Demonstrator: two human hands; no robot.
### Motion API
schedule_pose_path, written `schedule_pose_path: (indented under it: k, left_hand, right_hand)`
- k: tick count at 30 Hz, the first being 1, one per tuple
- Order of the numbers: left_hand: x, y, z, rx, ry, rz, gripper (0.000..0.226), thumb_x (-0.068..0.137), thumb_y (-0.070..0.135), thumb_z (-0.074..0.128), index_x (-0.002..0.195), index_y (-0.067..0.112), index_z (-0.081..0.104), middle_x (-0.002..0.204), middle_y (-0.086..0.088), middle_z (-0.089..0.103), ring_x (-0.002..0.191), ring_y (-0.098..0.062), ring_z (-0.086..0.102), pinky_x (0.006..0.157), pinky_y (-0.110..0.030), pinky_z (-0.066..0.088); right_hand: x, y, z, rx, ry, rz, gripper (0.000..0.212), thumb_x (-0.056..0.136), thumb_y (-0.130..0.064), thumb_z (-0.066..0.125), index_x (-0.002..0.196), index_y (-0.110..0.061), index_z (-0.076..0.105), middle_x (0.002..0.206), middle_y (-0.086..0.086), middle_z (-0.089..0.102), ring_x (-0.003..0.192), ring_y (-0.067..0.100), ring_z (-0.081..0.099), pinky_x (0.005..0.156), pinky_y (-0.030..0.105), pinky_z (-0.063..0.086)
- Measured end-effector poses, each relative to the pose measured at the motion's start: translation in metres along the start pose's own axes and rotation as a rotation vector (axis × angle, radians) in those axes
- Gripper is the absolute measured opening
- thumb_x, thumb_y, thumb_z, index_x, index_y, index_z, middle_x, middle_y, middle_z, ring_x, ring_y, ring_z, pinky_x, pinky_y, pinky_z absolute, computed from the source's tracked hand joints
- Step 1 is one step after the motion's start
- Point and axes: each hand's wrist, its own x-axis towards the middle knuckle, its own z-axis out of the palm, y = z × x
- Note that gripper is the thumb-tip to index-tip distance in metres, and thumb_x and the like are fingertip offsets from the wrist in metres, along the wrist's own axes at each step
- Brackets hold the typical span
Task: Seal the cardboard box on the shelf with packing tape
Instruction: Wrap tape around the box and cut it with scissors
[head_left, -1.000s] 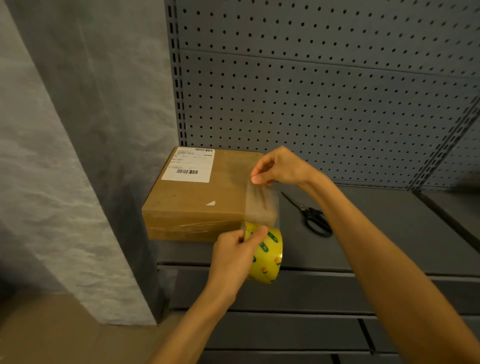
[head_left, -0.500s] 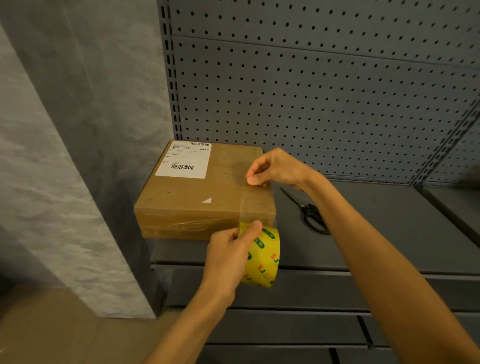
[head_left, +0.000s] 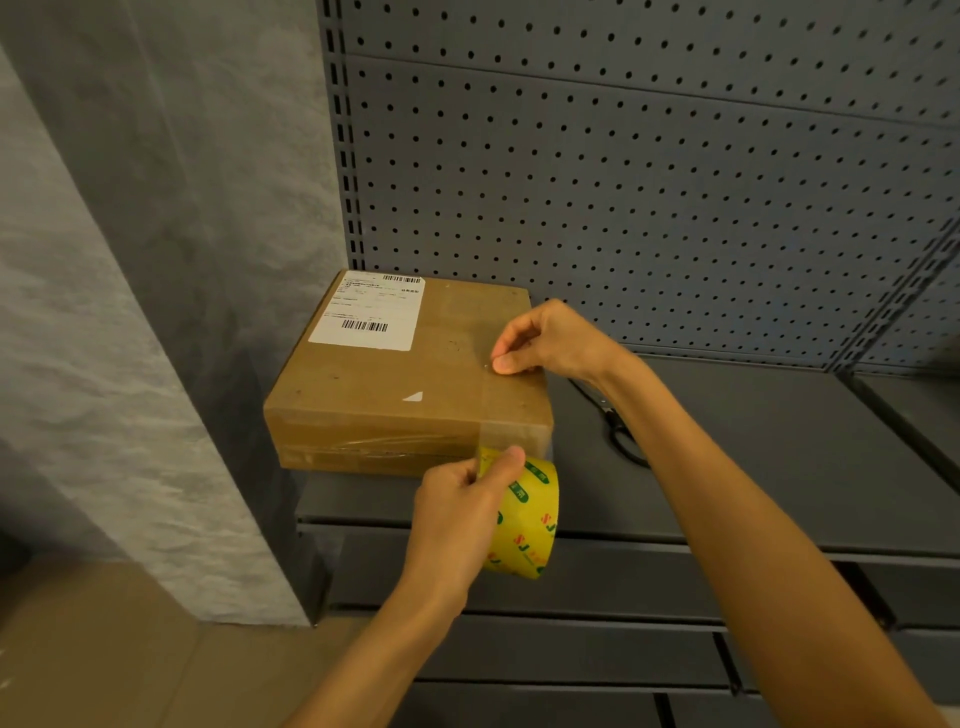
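Cardboard box (head_left: 395, 384): lay flat at the left end of the grey shelf (head_left: 753, 467), its back edge close to the perforated back panel (head_left: 649, 208); a white shipping label (head_left: 371, 310) with barcodes sat on the far left of its top face.
Tape strip (head_left: 511, 400): a clear band ran across the right part of the box top and down over the front edge to the roll; older wrinkled tape crossed the front face.
Tape roll (head_left: 524, 519): yellow with red and green print, was held upright just in front of the box's lower front edge, ahead of the shelf lip.
Left hand (head_left: 457, 519): gripped the roll, fingers curled round its side and the thumb laid over the top.
Right hand (head_left: 545, 340): fingers bent, with thumb and fingertips pinching the end of the strip down onto the box top near its right edge.
Scissors (head_left: 618, 431): black-handled, lay on the shelf just right of the box, partly hidden behind the right forearm.
Wall (head_left: 130, 260): rough grey surface left of the shelving.
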Motion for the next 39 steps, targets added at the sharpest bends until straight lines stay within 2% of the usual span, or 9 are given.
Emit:
schedule_pose_path:
  k: [3, 12, 17, 20, 22, 25, 28, 34, 39]
  left_hand:
    - [0.0, -0.001, -0.001, 0.011, -0.004, 0.011, 0.047, 0.085, 0.039, 0.064, 0.089, -0.008, 0.064, 0.091, -0.027, 0.065, 0.088, -0.039, 0.064, 0.068, -0.036, 0.048]
    - [-0.002, 0.001, 0.0, 0.021, 0.0, -0.007, 0.037, 0.086, 0.038, 0.063, 0.084, 0.002, 0.07, 0.088, -0.02, 0.069, 0.084, -0.032, 0.067, 0.069, -0.034, 0.05]
    - [-0.001, 0.004, -0.001, 0.007, 0.003, -0.031, 0.035, 0.086, 0.037, 0.064, 0.084, 0.003, 0.07, 0.088, -0.019, 0.07, 0.084, -0.031, 0.068, 0.069, -0.032, 0.05]
    - [-0.001, 0.005, -0.001, -0.01, -0.011, -0.04, 0.039, 0.086, 0.036, 0.064, 0.088, -0.002, 0.068, 0.091, -0.022, 0.068, 0.086, -0.032, 0.067, 0.067, -0.031, 0.049]
    - [-0.001, 0.006, -0.002, -0.017, -0.016, -0.037, 0.041, 0.086, 0.036, 0.064, 0.09, -0.004, 0.067, 0.092, -0.023, 0.068, 0.082, -0.03, 0.066, 0.067, -0.03, 0.048]
    - [-0.002, 0.007, -0.001, -0.03, -0.017, -0.036, 0.041, 0.086, 0.036, 0.064, 0.09, -0.005, 0.067, 0.093, -0.024, 0.068, 0.077, -0.025, 0.065, 0.067, -0.03, 0.048]
    - [-0.004, 0.007, 0.0, -0.053, -0.031, -0.037, 0.033, 0.087, 0.036, 0.063, 0.086, 0.004, 0.07, 0.091, -0.017, 0.071, 0.08, -0.022, 0.067, 0.067, -0.029, 0.051]
    - [-0.02, 0.003, 0.0, -0.098, -0.227, -0.01, 0.029, 0.092, 0.036, 0.053, 0.1, 0.012, 0.066, 0.082, -0.016, 0.073, 0.073, -0.021, 0.072, 0.058, -0.019, 0.053]
    - [-0.028, -0.001, -0.005, -0.118, -0.238, 0.044, 0.025, 0.093, 0.03, 0.051, 0.097, 0.01, 0.067, 0.078, -0.017, 0.073, 0.073, -0.021, 0.072, 0.056, -0.016, 0.051]
  right_hand:
    - [0.0, -0.002, 0.001, -0.019, -0.005, 0.001, 0.012, 0.075, -0.011, 0.077, 0.072, -0.021, 0.07, 0.073, -0.008, 0.066, 0.071, 0.002, 0.059, 0.077, 0.022, 0.051]
    - [0.004, 0.004, 0.002, -0.077, 0.135, 0.036, 0.033, 0.068, -0.018, 0.084, 0.072, -0.02, 0.051, 0.072, -0.005, 0.052, 0.066, 0.008, 0.046, 0.064, 0.021, 0.042]
    - [0.008, 0.004, 0.005, -0.135, 0.173, 0.042, 0.03, 0.071, -0.017, 0.082, 0.07, -0.02, 0.052, 0.072, -0.004, 0.053, 0.067, 0.008, 0.048, 0.062, 0.019, 0.04]
    - [0.0, 0.002, 0.012, -0.232, 0.297, -0.049, 0.017, 0.081, -0.019, 0.074, 0.079, -0.019, 0.057, 0.085, -0.002, 0.059, 0.078, 0.01, 0.053, 0.07, 0.022, 0.041]
    - [-0.01, -0.005, 0.018, -0.248, 0.331, -0.152, 0.015, 0.089, -0.03, 0.063, 0.098, -0.017, 0.062, 0.106, 0.001, 0.06, 0.097, 0.014, 0.055, 0.084, 0.025, 0.043]
    - [-0.02, -0.016, 0.032, -0.352, 0.122, -0.151, 0.054, 0.096, -0.047, 0.039, 0.14, -0.017, 0.042, 0.149, 0.001, 0.037, 0.139, 0.015, 0.029, 0.114, 0.036, 0.02]
    - [-0.02, -0.012, 0.049, -0.574, -0.039, -0.05, 0.068, 0.095, -0.058, 0.017, 0.152, -0.02, 0.012, 0.16, -0.003, 0.004, 0.146, 0.01, -0.002, 0.118, 0.04, -0.007]
    - [-0.018, -0.006, 0.055, -0.677, -0.044, -0.013, 0.072, 0.093, -0.064, 0.01, 0.152, -0.023, 0.001, 0.159, -0.006, -0.005, 0.145, 0.006, -0.008, 0.119, 0.038, -0.008]
    - [-0.019, -0.007, 0.055, -0.68, -0.043, 0.0, 0.071, 0.094, -0.063, 0.012, 0.152, -0.023, 0.0, 0.159, -0.006, -0.005, 0.145, 0.006, -0.007, 0.119, 0.037, -0.006]
